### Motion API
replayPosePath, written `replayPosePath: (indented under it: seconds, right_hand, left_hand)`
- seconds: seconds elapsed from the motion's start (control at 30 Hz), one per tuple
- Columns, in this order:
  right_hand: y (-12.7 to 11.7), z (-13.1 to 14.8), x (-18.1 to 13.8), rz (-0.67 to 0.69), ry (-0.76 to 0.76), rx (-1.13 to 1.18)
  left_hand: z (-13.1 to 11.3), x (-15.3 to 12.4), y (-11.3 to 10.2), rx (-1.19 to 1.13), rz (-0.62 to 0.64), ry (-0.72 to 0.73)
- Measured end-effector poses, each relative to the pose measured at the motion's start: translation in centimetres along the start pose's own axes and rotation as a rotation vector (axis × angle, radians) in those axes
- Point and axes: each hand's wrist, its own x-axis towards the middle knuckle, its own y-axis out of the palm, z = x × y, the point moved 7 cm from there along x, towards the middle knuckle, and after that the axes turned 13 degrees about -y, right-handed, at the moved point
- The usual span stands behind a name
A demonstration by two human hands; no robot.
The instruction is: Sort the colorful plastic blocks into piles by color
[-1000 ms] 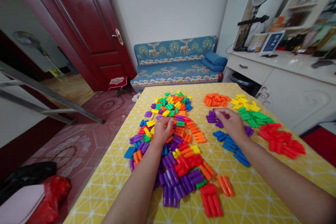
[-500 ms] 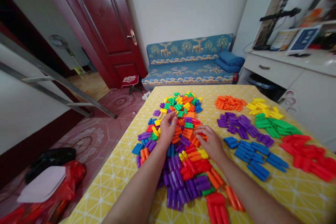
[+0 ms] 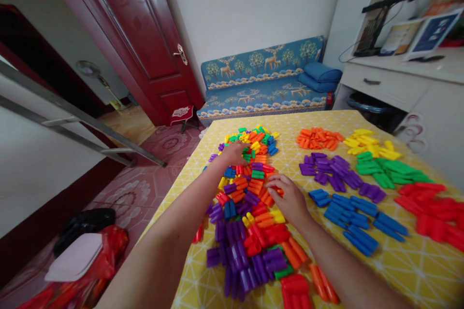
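Plastic building pieces (image 3: 250, 212), small ribbed tube-shaped blocks in mixed colours, heaped loose along the middle of the table (image 3: 416, 270), from the far end down to the near edge. Probably light, stiff and smooth, apt to skid on the cloth and to scatter if swept; best pinched singly across the short sides between thumb and fingertips, or several scooped under a cupped palm. Left hand (image 3: 234, 153) stretched far out over the back of the heap, fingers curled down onto the yellow and green pieces there; whether closed on one, impossible to tell. Right hand (image 3: 288, 199) resting at the heap's right edge, fingers bent and thumb drawn in, seemingly pinching an orange piece, touching the red and orange ones around it. To the right, well apart from the heap, sorted clusters: orange pieces (image 3: 318, 138), yellow pieces (image 3: 368, 143), purple pieces (image 3: 335, 172), green pieces (image 3: 386, 172), blue pieces (image 3: 357, 216), red pieces (image 3: 431, 210). Covered in a yellow cloth with a white line pattern, flat, likely giving little grip. Beyond, a blue patterned sofa (image 3: 264, 84) against a white wall, a dark red door (image 3: 134, 34) standing open, reddish floor tiles (image 3: 130, 193), a white cabinet (image 3: 413, 91) at right.
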Motion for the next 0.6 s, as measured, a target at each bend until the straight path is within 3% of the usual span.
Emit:
replayPosePath:
  seconds: [0.1, 0.2, 0.33, 0.6]
  right_hand:
    - [0.1, -0.1, 0.0, -0.001, 0.017, 0.008]
    - [0.1, -0.2, 0.0, 0.004, 0.023, 0.018]
    - [0.1, -0.3, 0.1, 0.001, 0.025, 0.029]
    - [0.0, -0.2, 0.1, -0.003, 0.001, 0.029]
  left_hand:
    - [0.0, 1.2, 1.1, 0.161, 0.067, -0.029]
    - [0.1, 1.5, 1.6, 0.192, 0.050, -0.045]
    - [0.1, 0.9, 1.2, 0.126, -0.038, -0.017]
    - [0.1, -3.2, -0.2, -0.128, -0.086, 0.143]
